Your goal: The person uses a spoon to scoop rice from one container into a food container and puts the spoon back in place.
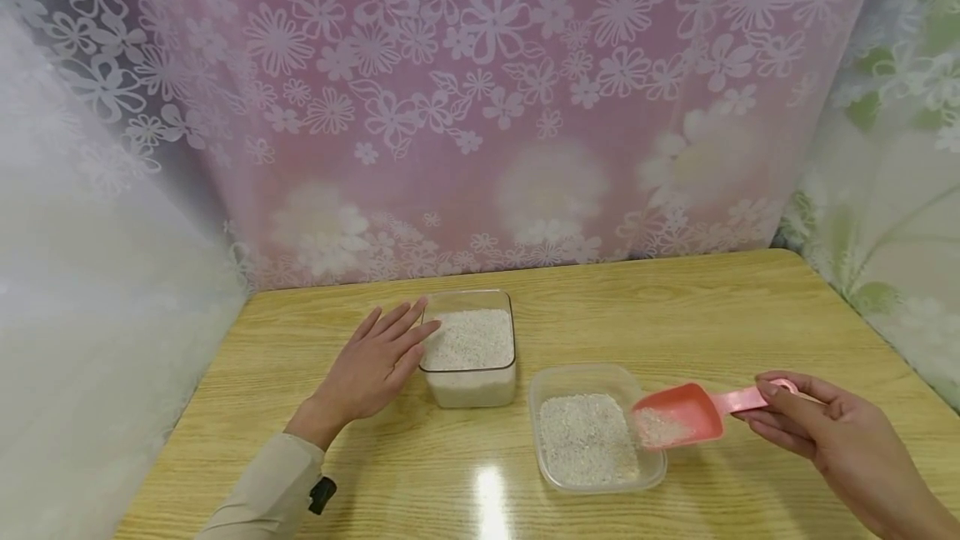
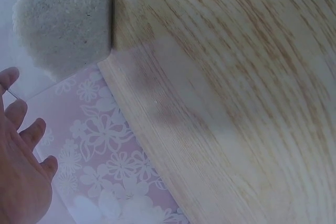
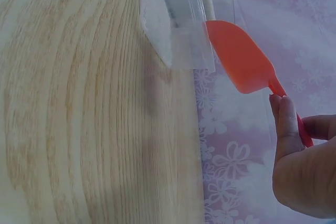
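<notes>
My right hand [image 1: 847, 432] grips the handle of a pink-red scoop [image 1: 701, 411] with a little pale granular stuff in its bowl. The scoop's tip is over the right rim of a low clear plastic container [image 1: 651, 473], which holds pale grainy material [image 1: 588, 440]. To the left, my left hand [image 1: 375, 365] has its fingers extended, the fingertips at the left rim of a taller clear square container [image 1: 472, 392]. That one also holds pale grains [image 1: 476, 340]. From the right wrist, the scoop [image 3: 239, 56] shows its underside beside the low container's wall [image 3: 184, 45].
Both containers stand on a wood-grain table [image 1: 667, 307]. Behind it hangs a pink floral curtain [image 1: 480, 132], with pale curtains at the left [image 1: 90, 315] and right [image 1: 892, 215]. A small black object [image 1: 322, 495] is at the left cuff.
</notes>
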Tool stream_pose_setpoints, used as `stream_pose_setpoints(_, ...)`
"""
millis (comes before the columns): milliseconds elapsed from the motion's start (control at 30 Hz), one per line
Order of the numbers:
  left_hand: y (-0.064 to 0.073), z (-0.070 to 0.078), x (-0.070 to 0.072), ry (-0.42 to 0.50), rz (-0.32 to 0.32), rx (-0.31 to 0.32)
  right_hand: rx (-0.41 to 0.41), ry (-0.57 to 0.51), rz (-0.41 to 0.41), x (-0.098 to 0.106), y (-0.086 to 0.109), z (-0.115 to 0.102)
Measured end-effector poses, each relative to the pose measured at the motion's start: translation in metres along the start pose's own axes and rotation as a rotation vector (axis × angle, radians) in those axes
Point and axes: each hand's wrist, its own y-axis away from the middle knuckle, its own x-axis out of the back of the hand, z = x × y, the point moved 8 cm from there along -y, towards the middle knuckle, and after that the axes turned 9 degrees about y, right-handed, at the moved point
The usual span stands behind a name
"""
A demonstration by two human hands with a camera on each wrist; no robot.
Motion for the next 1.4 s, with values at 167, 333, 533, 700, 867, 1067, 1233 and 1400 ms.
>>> stream_pose_setpoints(167, 0.000, 0.000, 0.000, 0.010, 0.007, 0.001, 0.028, 0.103, 0.015, 0.000, 0.001, -0.003)
stream_pose_setpoints(333, 0.000, 0.000, 0.000, 0.009, -0.004, 0.012, 0.012, 0.240, 0.061, 0.002, 0.001, -0.007)
stream_pose_setpoints(533, 0.001, 0.001, -0.001, 0.014, -0.005, 0.017, -0.016, 0.342, 0.100, 0.002, 0.000, -0.010)
stream_pose_setpoints(700, 0.000, 0.000, -0.001, 0.019, -0.011, 0.021, 0.001, 0.380, 0.100, 0.000, 0.002, -0.016)
stream_pose_setpoints(867, 0.001, -0.002, -0.002, 0.015, -0.013, 0.023, 0.026, 0.427, 0.116, -0.002, 0.002, -0.021)
stream_pose_setpoints(1067, 0.001, -0.003, -0.002, 0.022, -0.013, 0.031, 0.088, 0.629, 0.155, -0.011, 0.005, -0.031)
stream_pose_setpoints(1233, 0.001, -0.003, -0.003, 0.032, -0.016, 0.036, 0.193, 0.755, 0.180, -0.026, 0.012, -0.040)
stream_pose_setpoints(1400, 0.001, -0.003, -0.003, 0.042, -0.014, 0.036, 0.339, 0.830, 0.168, -0.040, 0.021, -0.046)
